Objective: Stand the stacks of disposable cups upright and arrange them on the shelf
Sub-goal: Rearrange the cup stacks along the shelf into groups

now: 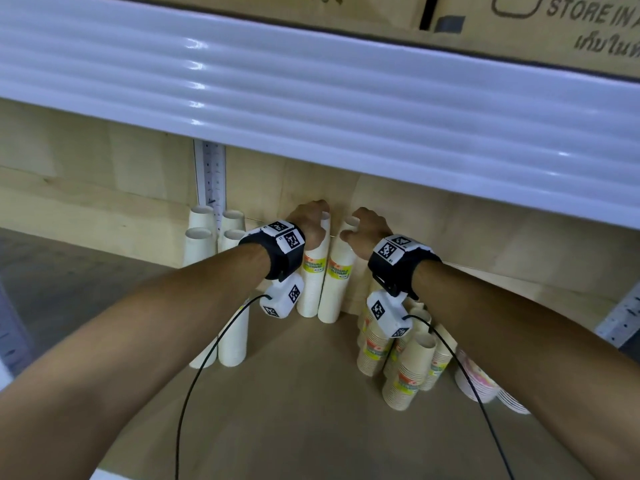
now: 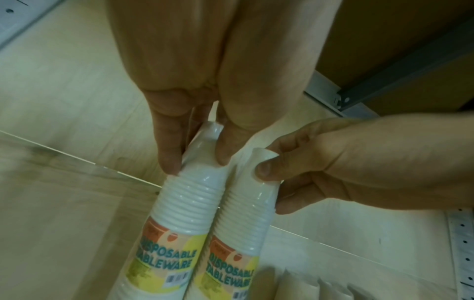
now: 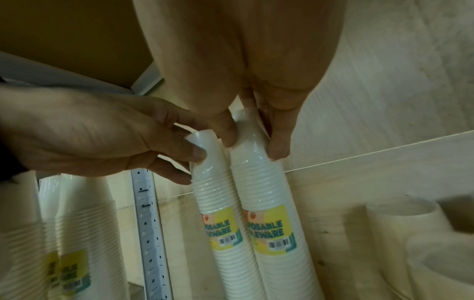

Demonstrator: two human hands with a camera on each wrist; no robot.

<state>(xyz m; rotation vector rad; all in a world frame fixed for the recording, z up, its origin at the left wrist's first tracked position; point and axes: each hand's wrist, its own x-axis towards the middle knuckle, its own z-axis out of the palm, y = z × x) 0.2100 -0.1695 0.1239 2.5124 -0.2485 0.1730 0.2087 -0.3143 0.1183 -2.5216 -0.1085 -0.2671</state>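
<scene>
Two tall wrapped stacks of white disposable cups with yellow labels stand upright side by side at the back of the wooden shelf (image 1: 294, 410). My left hand (image 1: 308, 220) pinches the top of the left stack (image 1: 311, 289); in the left wrist view its fingertips (image 2: 169, 162) clamp that stack (image 2: 189, 203). My right hand (image 1: 363, 226) grips the top of the right stack (image 1: 337, 292). In the right wrist view the right hand (image 3: 254, 146) holds the right stack (image 3: 264, 182), touching the left stack (image 3: 212, 188).
Several more white cup stacks (image 1: 201, 244) stand at the left by a metal upright (image 1: 210, 174). Shorter brown cup stacks (image 1: 405, 372) and patterned bowls (image 1: 478, 379) crowd the right. A white upper shelf edge (image 1: 311, 98) hangs low overhead.
</scene>
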